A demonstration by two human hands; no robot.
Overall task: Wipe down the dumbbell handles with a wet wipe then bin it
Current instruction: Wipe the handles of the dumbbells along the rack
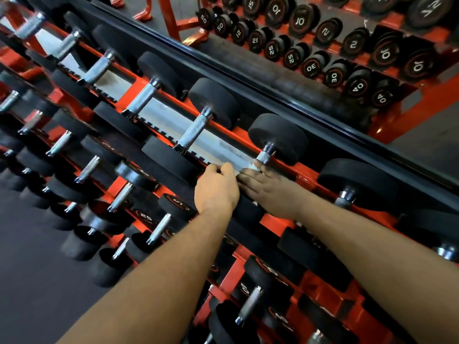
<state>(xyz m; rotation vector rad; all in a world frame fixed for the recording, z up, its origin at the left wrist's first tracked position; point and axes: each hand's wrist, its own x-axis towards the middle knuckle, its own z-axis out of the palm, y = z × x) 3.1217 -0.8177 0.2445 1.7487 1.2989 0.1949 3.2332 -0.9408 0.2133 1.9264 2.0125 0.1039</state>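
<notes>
Two hands meet on the top tier of the orange rack [278, 219], at one dumbbell handle [265, 155]. The right hand [268, 184] lies over the handle's lower part with fingers fairly straight, pressing a pale wet wipe [253, 167] that peeks out at its fingertips. The left hand [216, 187] is curled, knuckles up, just beside it; what it grips is hidden. Black dumbbells fill three tiers, and a mirror [323, 58] behind reflects numbered ends.
</notes>
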